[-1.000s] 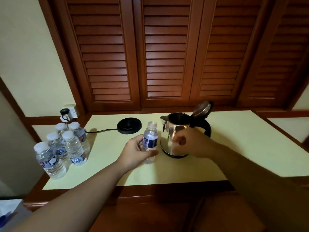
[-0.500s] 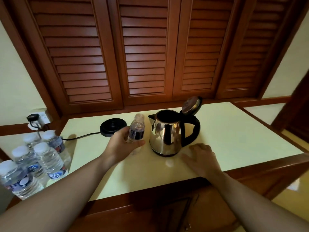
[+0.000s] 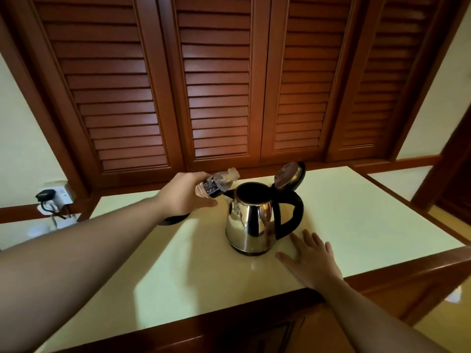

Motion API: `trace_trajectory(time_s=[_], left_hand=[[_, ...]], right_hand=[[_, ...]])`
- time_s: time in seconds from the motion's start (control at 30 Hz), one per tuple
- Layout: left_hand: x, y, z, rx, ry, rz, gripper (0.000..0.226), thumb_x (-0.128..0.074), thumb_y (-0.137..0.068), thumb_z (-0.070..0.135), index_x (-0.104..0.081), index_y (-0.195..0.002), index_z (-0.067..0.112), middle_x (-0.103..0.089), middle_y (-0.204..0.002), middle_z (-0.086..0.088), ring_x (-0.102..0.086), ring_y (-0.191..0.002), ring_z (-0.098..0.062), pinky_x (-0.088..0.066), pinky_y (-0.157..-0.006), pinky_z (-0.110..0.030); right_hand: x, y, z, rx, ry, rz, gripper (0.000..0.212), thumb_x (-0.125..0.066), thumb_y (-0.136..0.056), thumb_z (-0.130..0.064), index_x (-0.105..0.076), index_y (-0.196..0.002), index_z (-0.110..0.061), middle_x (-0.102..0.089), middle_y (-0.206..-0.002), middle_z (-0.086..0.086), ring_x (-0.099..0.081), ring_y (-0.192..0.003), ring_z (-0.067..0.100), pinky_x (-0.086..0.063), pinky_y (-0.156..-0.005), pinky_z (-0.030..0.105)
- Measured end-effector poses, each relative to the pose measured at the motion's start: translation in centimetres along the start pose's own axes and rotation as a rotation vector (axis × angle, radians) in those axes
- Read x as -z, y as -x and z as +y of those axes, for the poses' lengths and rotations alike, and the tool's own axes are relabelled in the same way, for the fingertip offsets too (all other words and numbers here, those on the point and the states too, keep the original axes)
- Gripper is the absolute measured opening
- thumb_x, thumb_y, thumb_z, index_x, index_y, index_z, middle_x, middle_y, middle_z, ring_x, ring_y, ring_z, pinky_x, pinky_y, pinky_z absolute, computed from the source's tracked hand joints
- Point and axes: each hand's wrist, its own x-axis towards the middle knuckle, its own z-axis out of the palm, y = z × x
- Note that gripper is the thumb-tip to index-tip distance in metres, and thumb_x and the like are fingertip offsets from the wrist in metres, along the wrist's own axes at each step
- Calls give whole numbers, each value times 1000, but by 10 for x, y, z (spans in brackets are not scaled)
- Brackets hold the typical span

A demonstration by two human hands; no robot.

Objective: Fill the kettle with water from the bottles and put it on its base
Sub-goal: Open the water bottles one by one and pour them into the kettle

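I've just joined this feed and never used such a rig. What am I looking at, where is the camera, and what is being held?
No machine here: a person's two bare arms, filmed by one wide-angle camera on their head, looking down. The left hand has a grip on a small bottle, tilted toward the open kettle, whose lid is flipped up. The right hand lies flat on the counter beside the kettle. The black base sits behind the left arm; a plug is in the wall socket.

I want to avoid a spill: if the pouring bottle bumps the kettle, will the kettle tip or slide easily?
The kettle probably resists tipping: its body widens toward the base. Its polished steel may slide on the smooth table, since neither hand holds it.
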Motion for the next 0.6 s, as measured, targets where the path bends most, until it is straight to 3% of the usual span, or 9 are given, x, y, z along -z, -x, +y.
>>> trace_trajectory(time_s=[0.1,0.17,0.3,0.47,0.6], left_hand=[[14,-15,0,-86,-139,-62,68,-90,-76,45,-66,-136,24,-73,-126,2,-66,-116,-20,-43,-85,-27],[25,-22,3,-134,-181,-107,68,-89,-78,41,-65,-139,23,-72,-128,0,-64,-117,-19,-43,-89,-26],[45,-33,10,-208,-256,-161,61,-87,-80,38,-66,-135,23,-70,-121,2,-62,-110,-15,-38,-87,-22],[61,-45,12,-255,-336,-227,52,-85,-81,41,-67,-127,26,-60,-102,10,-63,-103,-18,-47,-87,-29],[67,-51,11,-270,-367,-247,50,-85,-79,46,-66,-121,27,-65,-105,5,-62,-98,-17,-53,-89,-37]], right_hand=[[1,0,0,1,-4,5,92,-18,-85,-88,-13,-162,-37,-5,-172,1,-1,-158,25,-6,-127,52],[0,0,0,-5,-6,5,92,-18,-85,-88,-14,-162,-37,-5,-172,1,-1,-158,24,-6,-127,51],[-2,-1,2,-3,-10,16,91,-19,-85,-88,-15,-161,-38,-6,-172,0,-2,-158,24,-7,-127,50],[-4,-1,3,-3,-10,37,89,-20,-85,-87,-17,-161,-39,-9,-172,-1,-5,-158,25,-9,-127,50],[-4,-2,2,-19,-33,28,90,-21,-84,-89,-18,-160,-41,-8,-172,-2,-3,-158,23,-6,-127,50]])
